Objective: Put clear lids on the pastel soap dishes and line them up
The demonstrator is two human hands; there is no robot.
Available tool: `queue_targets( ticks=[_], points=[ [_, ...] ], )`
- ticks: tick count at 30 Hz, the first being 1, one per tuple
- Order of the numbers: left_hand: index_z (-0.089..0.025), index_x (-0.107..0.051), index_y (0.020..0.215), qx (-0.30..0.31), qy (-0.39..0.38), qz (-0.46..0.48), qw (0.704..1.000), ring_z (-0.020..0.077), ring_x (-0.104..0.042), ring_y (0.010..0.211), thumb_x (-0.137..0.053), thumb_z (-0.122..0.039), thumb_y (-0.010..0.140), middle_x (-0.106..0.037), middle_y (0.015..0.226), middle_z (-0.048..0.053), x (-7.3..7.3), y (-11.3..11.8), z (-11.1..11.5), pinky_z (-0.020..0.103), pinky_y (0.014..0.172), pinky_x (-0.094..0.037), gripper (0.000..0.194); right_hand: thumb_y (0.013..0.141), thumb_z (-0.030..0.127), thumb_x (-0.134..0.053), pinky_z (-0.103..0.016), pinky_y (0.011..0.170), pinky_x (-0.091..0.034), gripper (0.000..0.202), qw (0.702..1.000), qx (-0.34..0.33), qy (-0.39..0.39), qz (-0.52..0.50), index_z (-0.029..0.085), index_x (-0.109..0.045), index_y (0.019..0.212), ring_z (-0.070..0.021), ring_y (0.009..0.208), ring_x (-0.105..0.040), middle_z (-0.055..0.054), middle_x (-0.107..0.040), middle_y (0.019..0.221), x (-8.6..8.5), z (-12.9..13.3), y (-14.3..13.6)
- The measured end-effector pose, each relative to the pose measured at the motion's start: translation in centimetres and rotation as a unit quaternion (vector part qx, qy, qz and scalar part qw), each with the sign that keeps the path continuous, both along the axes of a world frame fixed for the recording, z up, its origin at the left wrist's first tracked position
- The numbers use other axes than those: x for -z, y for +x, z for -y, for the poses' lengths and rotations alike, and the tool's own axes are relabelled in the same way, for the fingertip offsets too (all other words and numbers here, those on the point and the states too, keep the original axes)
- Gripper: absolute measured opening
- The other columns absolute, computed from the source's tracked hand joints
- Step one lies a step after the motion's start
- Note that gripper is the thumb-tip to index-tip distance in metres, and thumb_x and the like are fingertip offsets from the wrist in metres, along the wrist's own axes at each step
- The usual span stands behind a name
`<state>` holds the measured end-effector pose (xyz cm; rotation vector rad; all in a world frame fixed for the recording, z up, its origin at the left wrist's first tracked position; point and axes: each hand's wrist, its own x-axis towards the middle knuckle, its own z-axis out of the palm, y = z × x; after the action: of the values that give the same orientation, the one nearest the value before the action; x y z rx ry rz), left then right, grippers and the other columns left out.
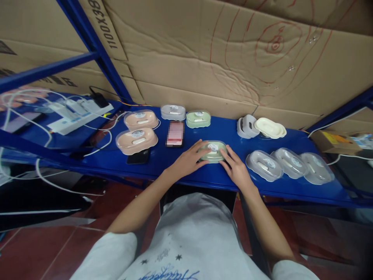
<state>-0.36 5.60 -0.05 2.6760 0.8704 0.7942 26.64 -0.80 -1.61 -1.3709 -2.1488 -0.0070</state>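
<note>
A green oval box with a clear lid and a round label lies on the blue table in front of me. My left hand holds its left end, fingers on the lid and thumb at the near side. At the right end, my right hand grips it in the same way, with fingertips against the lid and edge. Another green box sits behind it, beside a grey one. A phone with a lit, blurred screen lies to the left of my hands.
Two pink boxes stand at the left, near a dark phone. Several grey lidded boxes line the right front. Stacked grey trays and cream trays are behind them. A power strip with white cables is far left.
</note>
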Motion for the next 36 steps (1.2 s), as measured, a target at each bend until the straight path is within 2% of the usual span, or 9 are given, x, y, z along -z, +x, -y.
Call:
queue_targets(
  ticks=[4, 7, 10, 14, 18, 22, 26, 31, 36],
  points=[
    [-0.021, -0.059, 0.146, -0.030, 0.003, -0.026, 0.999, 0.0346, -0.039, 0.159, -0.066, -0.033, 0.104, -0.048, 0.165, 0.015, -0.5, 1.0, -2.1, 0.053, 0.125, -0.046, 0.044, 0.111, 0.033, -0.049, -0.061, 0.128, -0.038, 0.074, 1.000, 0.019, 0.002, 0.024, 0.026, -0.013, 0.175, -0.0349, 0.162, -0.032, -0.019, -0.025, 0.177, -0.3, -0.4, -0.6],
    [-0.019, -0.061, 0.144, -0.074, 0.029, -0.056, 0.995, 0.0372, -0.043, 0.157, -0.066, -0.027, 0.102, -0.052, 0.162, 0.019, -1.6, 3.8, -5.0, 0.059, 0.126, -0.040, 0.043, 0.110, 0.034, -0.048, -0.065, 0.126, -0.037, 0.077, 0.999, 0.036, 0.006, 0.029, 0.024, -0.007, 0.175, -0.0364, 0.162, -0.032, -0.022, -0.025, 0.176, -0.4, -0.5, -1.1],
    [-0.016, -0.053, 0.153, -0.127, 0.055, -0.063, 0.988, 0.0406, -0.033, 0.161, -0.066, -0.016, 0.097, -0.044, 0.168, 0.022, -2.5, 7.4, -7.0, 0.066, 0.129, -0.028, 0.058, 0.111, 0.035, -0.045, -0.062, 0.125, -0.040, 0.072, 0.999, 0.037, 0.001, 0.039, 0.022, -0.013, 0.175, -0.0351, 0.159, -0.037, -0.022, -0.032, 0.174, -0.4, -0.2, -1.2],
    [-0.008, -0.040, 0.163, -0.091, 0.073, -0.062, 0.991, 0.0400, -0.025, 0.164, -0.056, -0.016, 0.102, -0.025, 0.176, 0.024, -2.2, 9.6, -6.8, 0.061, 0.132, -0.023, 0.064, 0.111, 0.034, -0.039, -0.059, 0.123, -0.042, 0.060, 0.993, 0.104, 0.005, 0.061, 0.014, -0.036, 0.167, -0.0366, 0.155, -0.043, -0.024, -0.043, 0.167, -1.1, -1.2, 0.0],
    [-0.011, -0.059, 0.150, -0.079, 0.054, -0.052, 0.994, 0.0373, -0.043, 0.154, -0.048, -0.019, 0.106, -0.044, 0.166, 0.022, -1.4, 8.3, -6.4, 0.057, 0.127, -0.034, 0.046, 0.108, 0.034, -0.041, -0.067, 0.119, -0.037, 0.058, 0.968, 0.236, 0.010, 0.084, 0.006, -0.046, 0.159, -0.0433, 0.148, -0.048, -0.031, -0.053, 0.156, -3.7, -6.0, 2.0],
    [-0.015, -0.071, 0.134, -0.096, 0.037, -0.036, 0.994, 0.0340, -0.058, 0.137, -0.045, -0.019, 0.107, -0.061, 0.149, 0.018, -1.3, 6.9, -7.5, 0.052, 0.111, -0.049, 0.038, 0.103, 0.041, -0.054, -0.067, 0.119, -0.033, 0.066, 0.918, 0.365, -0.102, 0.115, 0.012, -0.043, 0.161, -0.0428, 0.149, -0.045, -0.027, -0.053, 0.158, -6.5, -12.7, 2.9],
    [-0.017, -0.075, 0.124, -0.091, 0.041, -0.034, 0.994, 0.0312, -0.063, 0.124, -0.047, -0.018, 0.106, -0.067, 0.136, 0.014, -1.2, 7.2, -7.9, 0.048, 0.103, -0.051, 0.034, 0.097, 0.034, -0.065, -0.069, 0.113, -0.037, 0.053, 0.882, 0.423, -0.168, 0.124, 0.010, -0.062, 0.145, -0.0469, 0.140, -0.054, -0.031, -0.059, 0.148, -7.5, -16.2, 2.5],
    [-0.019, -0.076, 0.121, -0.062, 0.042, -0.028, 0.997, 0.0303, -0.063, 0.122, -0.047, -0.019, 0.107, -0.068, 0.134, 0.012, -1.0, 7.9, -7.1, 0.047, 0.103, -0.050, 0.032, 0.099, 0.016, -0.055, -0.058, 0.108, -0.046, 0.039, 0.881, 0.419, -0.166, 0.147, 0.008, -0.070, 0.134, -0.0426, 0.130, -0.063, -0.032, -0.063, 0.138, -7.2, -14.3, 1.3],
    [-0.019, -0.067, 0.139, -0.022, 0.042, -0.020, 0.999, 0.0307, -0.057, 0.134, -0.053, -0.024, 0.106, -0.060, 0.146, 0.013, -1.2, 7.9, -6.6, 0.046, 0.109, -0.048, 0.036, 0.099, 0.029, -0.065, -0.054, 0.106, -0.050, 0.036, 0.920, 0.317, -0.157, 0.170, 0.024, -0.073, 0.134, -0.0386, 0.124, -0.068, -0.021, -0.064, 0.145, -6.4, -8.0, 0.2]
  ],
)
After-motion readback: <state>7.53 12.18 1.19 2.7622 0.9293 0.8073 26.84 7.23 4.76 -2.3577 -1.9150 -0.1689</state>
